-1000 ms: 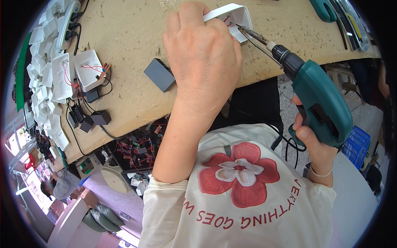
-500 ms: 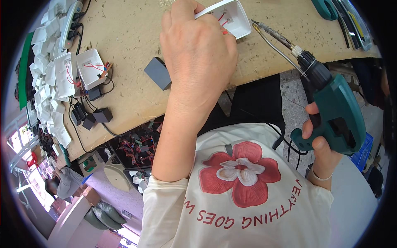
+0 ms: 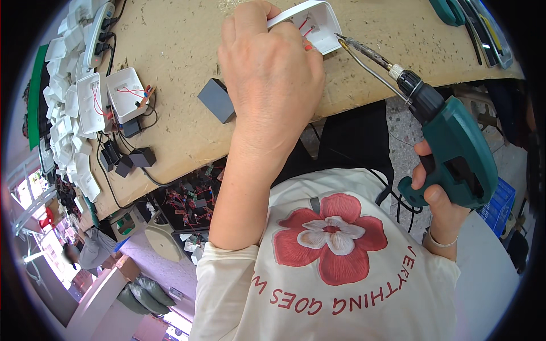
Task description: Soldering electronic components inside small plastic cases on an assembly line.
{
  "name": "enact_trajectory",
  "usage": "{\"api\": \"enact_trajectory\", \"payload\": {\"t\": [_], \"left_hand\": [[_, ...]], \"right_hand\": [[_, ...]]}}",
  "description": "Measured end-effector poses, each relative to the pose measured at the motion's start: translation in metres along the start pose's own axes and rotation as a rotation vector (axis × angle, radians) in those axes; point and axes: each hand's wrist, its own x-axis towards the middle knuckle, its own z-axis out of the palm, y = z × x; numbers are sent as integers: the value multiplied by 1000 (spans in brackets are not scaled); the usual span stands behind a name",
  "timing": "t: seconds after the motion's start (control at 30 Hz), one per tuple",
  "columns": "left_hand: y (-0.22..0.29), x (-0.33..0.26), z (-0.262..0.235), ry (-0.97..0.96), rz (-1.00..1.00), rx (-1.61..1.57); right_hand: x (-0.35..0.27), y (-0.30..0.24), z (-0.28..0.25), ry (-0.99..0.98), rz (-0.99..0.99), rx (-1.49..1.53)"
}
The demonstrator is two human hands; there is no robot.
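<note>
My left hand (image 3: pixel 273 62) is closed around a white plastic box (image 3: pixel 327 34) at the top of the view, tilted so its inside shows. Short red wires (image 3: pixel 306 26) stand up from small spots in its floor. My fingertips are partly hidden behind the hand. On the right, my right hand (image 3: pixel 438 187) grips a dark green soldering gun (image 3: pixel 463 150) by its handle. Its metal tip and thin feed tube point left, ending at the box's right rim; whether they touch I cannot tell. A dark grey block (image 3: pixel 216 100) lies on the table beside my left wrist.
At left, two white boxes with red wires (image 3: pixel 126 94), small black blocks (image 3: pixel 142 157) and a power strip (image 3: pixel 98 37) lie beside a heap of white shells (image 3: pixel 62 122). A tray of wired parts (image 3: pixel 190 199) sits below the table edge. Tools (image 3: pixel 483 31) lie at top right.
The soldering gun has moved left, bringing its tip nearer the box's right side. The box has shifted slightly left with my left hand.
</note>
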Motion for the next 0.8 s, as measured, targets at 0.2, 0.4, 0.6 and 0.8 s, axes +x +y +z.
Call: {"api": "enact_trajectory", "payload": {"t": [0.2,0.4,0.6,0.8], "left_hand": [[0,-1,1,21,-2,-9],[5,4,-6,15,-62,-100],[2,-2,2,49,-52,-70],[-2,-4,7,117,26,-30]], "right_hand": [[-1,1,1,7,9,9],[0,5,-4,-41,-5,68],[-1,4,1,11,-7,19],[-1,3,2,10,13,19]]}}
